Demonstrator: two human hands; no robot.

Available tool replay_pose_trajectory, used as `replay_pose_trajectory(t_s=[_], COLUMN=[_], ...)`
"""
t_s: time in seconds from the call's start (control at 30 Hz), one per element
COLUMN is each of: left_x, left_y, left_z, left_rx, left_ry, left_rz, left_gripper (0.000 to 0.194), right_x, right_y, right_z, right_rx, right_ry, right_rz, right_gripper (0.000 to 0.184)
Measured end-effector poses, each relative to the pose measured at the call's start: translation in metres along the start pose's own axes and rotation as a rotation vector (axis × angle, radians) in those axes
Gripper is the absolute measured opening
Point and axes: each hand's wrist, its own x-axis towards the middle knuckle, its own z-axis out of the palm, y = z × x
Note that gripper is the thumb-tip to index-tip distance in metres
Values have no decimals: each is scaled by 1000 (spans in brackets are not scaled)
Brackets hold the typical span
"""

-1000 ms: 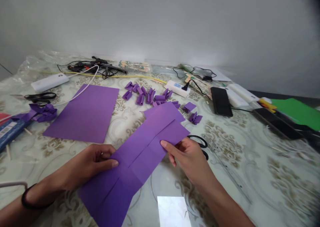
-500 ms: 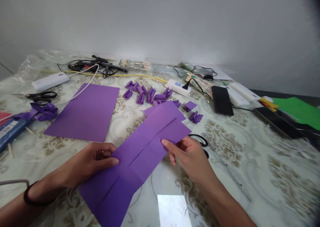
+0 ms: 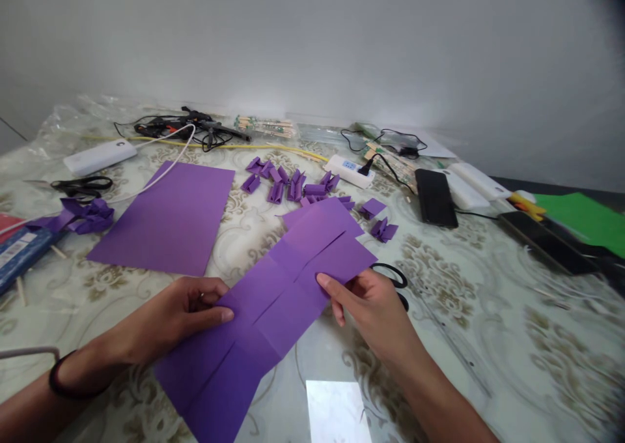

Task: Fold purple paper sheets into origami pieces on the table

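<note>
Between my two hands is a long sheet of purple paper (image 3: 273, 300) with slits along its middle and creases across it. My left hand (image 3: 190, 316) pinches its left edge, thumb on top. My right hand (image 3: 364, 306) grips the right edge the same way, its fingers partly hidden underneath. Just beyond lies another purple piece (image 3: 354, 218), partly covered by the held sheet. Several small folded purple paper pieces (image 3: 295, 185) sit behind it. A larger flat purple sheet (image 3: 168, 218) rests on the table to the left. Black scissor handles (image 3: 393, 273) show beside my right hand.
A clear ruler (image 3: 454, 339) lies at the right. Black-handled scissors (image 3: 83, 185), crumpled purple paper (image 3: 88, 216) and a blue box (image 3: 24, 254) are at the left. Toward the back are a white power strip (image 3: 349, 171), a black phone (image 3: 436, 197) and tangled black cables (image 3: 195, 130).
Both hands keep their hold on the slit paper, which bends slightly so that its slits and creases show a little differently. The view has shifted marginally; the things on the table stay put.
</note>
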Motion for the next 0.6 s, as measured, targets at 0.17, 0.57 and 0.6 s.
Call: replay_pose_trajectory(t_s=[0.17,0.57,0.6], left_x=[-2,-4,-5], left_y=[1,6,7], left_z=[1,1,1], left_rx=[-86,-153,-146], left_ry=[-39,-95,-94], left_rz=[-8,-23,-26], left_gripper=[40,41,42], right_x=[-2,-3,-3], right_y=[-2,-3,-3], right_z=[1,5,5], right_rx=[-51,-55,-47], right_ry=[-43,-142,-141], right_rz=[40,74,67], right_gripper=[49,47,48])
